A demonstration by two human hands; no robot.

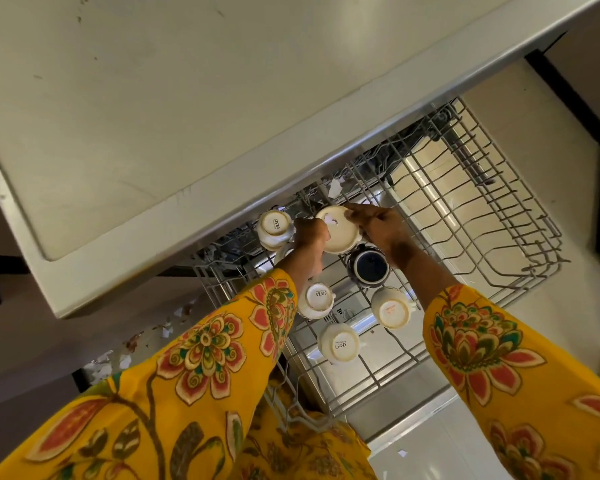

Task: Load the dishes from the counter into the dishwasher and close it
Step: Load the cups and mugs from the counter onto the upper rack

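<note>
Two hands at work over the pulled-out wire rack (pixel 465 209) of the dishwasher, both on one cream bowl (pixel 338 230) held upside down near the rack's back edge, just below the lip of the pale counter (pixel 153 98). Left hand (pixel 312 233) gripped the bowl's left rim, fingers curled round it; right hand (pixel 381 226) gripped the right side, fingertips bent over the upturned base. Could not tell whether the bowl already rested on the tines. Already loaded, all upside down: a white cup marked SISTA (pixel 276 228) just left of the bowl, a dark blue mug (pixel 369 266) just beneath the right hand, a second white cup (pixel 317 299), a third white cup (pixel 338 342) nearest the person, and a cream cup with red print (pixel 392 308). Right half of the rack bare wire. Yellow floral sleeves (pixel 205 344) on both arms.
</note>
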